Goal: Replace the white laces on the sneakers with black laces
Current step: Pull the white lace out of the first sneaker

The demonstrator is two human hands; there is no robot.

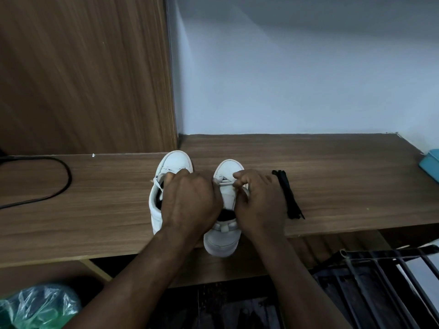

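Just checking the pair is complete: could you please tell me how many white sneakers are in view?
2. The left sneaker stands under the left hand; the right sneaker stands beside it under the right hand. Both are partly covered.

Counter (95, 210): wood-grain laminate, matt, smooth. Upright panel (83, 67): same brown wood grain, matt. Wall (285, 67): painted, smooth, flat pale finish. Left sneaker (175, 162) and right sneaker (229, 166): white leather-look uppers, smooth, faint sheen. White laces (157, 182): woven cloth. Black laces (288, 195): cloth, matt. Cable (64, 184): black, smooth rubbery sheath. Bag (40, 305): thin green plastic, crinkled, glossy. Rack (380, 281): dark metal bars. Box (430, 165): teal, smooth, plastic by look.
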